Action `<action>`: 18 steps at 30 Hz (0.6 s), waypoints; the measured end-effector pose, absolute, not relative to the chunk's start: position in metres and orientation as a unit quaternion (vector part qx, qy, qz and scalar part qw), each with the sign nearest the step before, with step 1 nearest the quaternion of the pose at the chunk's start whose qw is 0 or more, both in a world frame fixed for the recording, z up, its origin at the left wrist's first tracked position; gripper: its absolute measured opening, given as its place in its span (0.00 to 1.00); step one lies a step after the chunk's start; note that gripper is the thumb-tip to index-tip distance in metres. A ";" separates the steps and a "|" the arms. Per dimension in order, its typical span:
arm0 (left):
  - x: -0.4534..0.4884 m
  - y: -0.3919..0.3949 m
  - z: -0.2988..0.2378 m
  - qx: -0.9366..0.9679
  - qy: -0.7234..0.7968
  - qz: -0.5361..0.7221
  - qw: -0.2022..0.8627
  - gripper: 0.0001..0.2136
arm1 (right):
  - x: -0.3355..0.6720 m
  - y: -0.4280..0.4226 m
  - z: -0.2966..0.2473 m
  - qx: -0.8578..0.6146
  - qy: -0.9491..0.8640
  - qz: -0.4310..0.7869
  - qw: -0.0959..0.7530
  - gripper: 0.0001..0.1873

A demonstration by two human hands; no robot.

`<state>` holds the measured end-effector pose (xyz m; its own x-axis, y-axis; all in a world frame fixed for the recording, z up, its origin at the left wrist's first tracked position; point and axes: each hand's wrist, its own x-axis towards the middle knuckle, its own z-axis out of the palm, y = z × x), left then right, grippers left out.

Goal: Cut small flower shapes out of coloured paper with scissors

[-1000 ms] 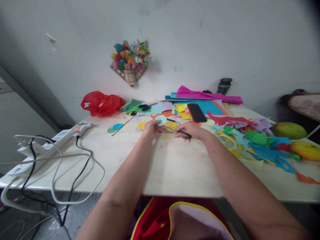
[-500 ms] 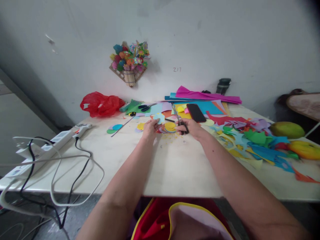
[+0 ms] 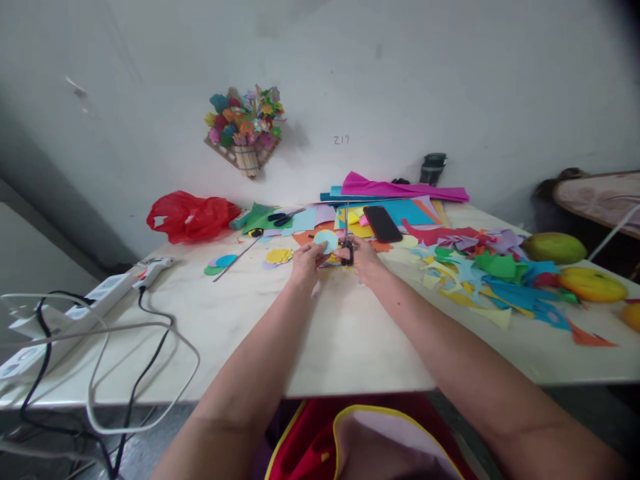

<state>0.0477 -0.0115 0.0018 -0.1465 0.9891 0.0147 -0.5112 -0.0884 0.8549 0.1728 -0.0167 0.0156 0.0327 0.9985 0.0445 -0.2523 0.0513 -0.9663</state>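
Note:
My left hand (image 3: 306,261) pinches a light blue paper disc (image 3: 326,239) and holds it up over the white table (image 3: 350,333). My right hand (image 3: 361,257) grips a pair of black-handled scissors (image 3: 347,241) with the blades pointing upward, right beside the disc. Both hands are closed and nearly touch each other. A yellow scalloped paper round (image 3: 278,256) lies just left of my left hand, and more cut rounds lie under the hands.
Coloured paper sheets and a black phone (image 3: 382,224) lie behind the hands. Cut paper scraps (image 3: 500,280) and mangoes (image 3: 555,248) fill the right side. A red plastic bag (image 3: 187,217), a second pair of scissors (image 3: 280,216), a power strip (image 3: 75,317) with cables sit left.
My right hand turned the scissors from lying flat to blades upward and moved left to meet my left hand. The left hand lifted the blue disc. The view shifted slightly right.

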 end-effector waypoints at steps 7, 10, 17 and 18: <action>0.049 -0.013 0.003 0.328 0.367 0.661 0.566 0.16 | 0.173 -0.016 0.016 -0.440 -0.438 0.539 0.570 0.22; 0.049 -0.013 0.003 0.329 0.367 0.663 0.564 0.15 | 0.173 -0.016 0.017 -0.442 -0.437 0.537 0.570 0.21; 0.048 -0.013 0.006 0.318 0.365 0.678 0.553 0.15 | 0.171 -0.019 0.019 -0.451 -0.445 0.533 0.561 0.21; 0.047 -0.013 0.006 0.318 0.363 0.680 0.553 0.16 | 0.171 -0.020 0.020 -0.454 -0.452 0.529 0.557 0.21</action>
<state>0.0473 -0.0129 0.0060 -0.1866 0.9820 0.0309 -0.5212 -0.1256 0.8441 0.1709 -0.0199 0.0197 0.0320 0.9992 0.0223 -0.1787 0.0277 -0.9835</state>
